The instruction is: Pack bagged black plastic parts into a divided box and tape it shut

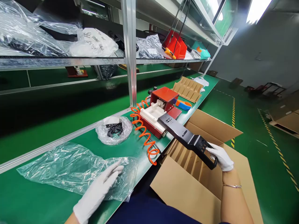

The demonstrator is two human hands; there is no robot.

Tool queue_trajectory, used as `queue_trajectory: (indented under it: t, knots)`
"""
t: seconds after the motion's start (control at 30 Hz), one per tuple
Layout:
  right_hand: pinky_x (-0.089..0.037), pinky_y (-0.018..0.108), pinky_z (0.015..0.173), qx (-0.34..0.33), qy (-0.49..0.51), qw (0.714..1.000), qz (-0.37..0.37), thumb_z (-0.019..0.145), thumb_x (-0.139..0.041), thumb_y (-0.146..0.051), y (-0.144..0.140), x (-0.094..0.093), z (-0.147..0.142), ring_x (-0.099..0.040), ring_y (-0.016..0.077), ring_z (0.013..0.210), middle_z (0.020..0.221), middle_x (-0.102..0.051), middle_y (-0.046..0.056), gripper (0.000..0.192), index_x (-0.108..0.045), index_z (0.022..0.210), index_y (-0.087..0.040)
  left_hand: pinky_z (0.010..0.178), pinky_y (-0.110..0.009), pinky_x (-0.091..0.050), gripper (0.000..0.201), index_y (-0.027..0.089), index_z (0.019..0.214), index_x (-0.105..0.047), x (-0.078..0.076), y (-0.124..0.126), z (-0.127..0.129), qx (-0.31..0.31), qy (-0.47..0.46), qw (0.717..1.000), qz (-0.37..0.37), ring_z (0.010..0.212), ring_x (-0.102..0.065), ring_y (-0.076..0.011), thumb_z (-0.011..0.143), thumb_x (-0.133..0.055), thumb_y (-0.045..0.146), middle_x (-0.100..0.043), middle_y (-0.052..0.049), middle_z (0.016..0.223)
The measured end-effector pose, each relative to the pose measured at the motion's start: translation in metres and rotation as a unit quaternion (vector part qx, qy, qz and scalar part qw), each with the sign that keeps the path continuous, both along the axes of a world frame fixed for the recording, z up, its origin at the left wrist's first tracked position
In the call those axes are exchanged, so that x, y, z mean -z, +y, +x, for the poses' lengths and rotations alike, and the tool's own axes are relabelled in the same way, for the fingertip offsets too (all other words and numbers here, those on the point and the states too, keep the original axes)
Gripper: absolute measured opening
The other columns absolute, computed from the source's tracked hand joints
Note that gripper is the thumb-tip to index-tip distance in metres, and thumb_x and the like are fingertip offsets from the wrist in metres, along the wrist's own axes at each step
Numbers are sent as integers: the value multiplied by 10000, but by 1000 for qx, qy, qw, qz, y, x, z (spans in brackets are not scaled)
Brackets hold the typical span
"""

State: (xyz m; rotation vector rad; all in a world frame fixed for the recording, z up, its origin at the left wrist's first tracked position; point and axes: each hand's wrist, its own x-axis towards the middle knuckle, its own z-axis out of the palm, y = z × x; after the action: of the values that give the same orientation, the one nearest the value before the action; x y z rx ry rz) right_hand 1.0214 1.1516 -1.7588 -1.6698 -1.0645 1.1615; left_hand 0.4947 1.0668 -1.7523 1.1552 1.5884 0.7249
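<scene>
In a white glove, my right hand (220, 156) grips the lower end of a long black plastic housing (187, 137), tilted above an open cardboard box (184, 186). The housing's far end overlaps the edge of a red fixture with a white cradle (153, 115); I cannot tell whether they touch. My gloved left hand (100, 188) lies with fingers stretched out on a clear plastic bag (77, 166), which is spread flat on the green bench (21, 199). Beyond it, a clear bag of small black parts (114, 130) stands rolled open.
An orange coiled hose (142, 127) runs beside the fixture. Behind that are a blue and orange tool (183, 105) and a cardboard divider (188, 88). A metal post (130, 56) rises from the bench to a shelf holding bags and a red bin (176, 45). Cardboard partitions line the box.
</scene>
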Motion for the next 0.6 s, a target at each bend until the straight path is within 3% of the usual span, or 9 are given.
queue_trajectory:
  t: [0.2,0.3,0.4,0.5,0.6]
  knots:
    - [-220,287,468,-44,-23,999,4,662,-773,-483,17,2,2,-310,98,461,593,-556,-39,771,-628,1317,-104,1185,-399,-378,759,196,1428,-509,3,-5,-12,-15,12,1000,-14,1290,-594,-268,838,-491,673,-663,-96,1349]
    - [-318,289,471,-73,-26,997,25,690,-763,-477,41,-3,-11,-414,109,486,729,-678,9,691,-662,1276,-125,1169,-401,-407,729,211,1407,-534,0,-2,-9,-21,-2,1000,-11,1268,-612,-274,832,-509,658,-670,-87,1341]
    - [-531,334,736,-120,-31,988,90,678,-789,-465,71,-9,-35,-662,213,874,1157,-728,90,625,-695,1227,-182,1171,-419,-404,732,211,1406,-539,1,1,-6,-22,-15,1000,-10,1263,-615,-283,824,-527,654,-678,-93,1328]
    - [-452,424,1077,-161,-28,978,132,644,-830,-477,104,-17,-62,-581,287,1244,1346,-654,102,630,-706,1196,-199,1175,-459,-394,730,206,1407,-540,7,2,-5,-19,-22,1000,-7,1243,-628,-299,828,-520,651,-687,-110,1309]
    - [-412,463,1131,-173,-6,973,153,769,-751,-512,139,-32,-87,-596,266,1234,1325,-663,127,539,-700,1187,-176,1182,-476,-379,725,186,1398,-538,13,2,-8,-27,-24,999,-8,1231,-634,-304,829,-524,635,-684,-126,1309]
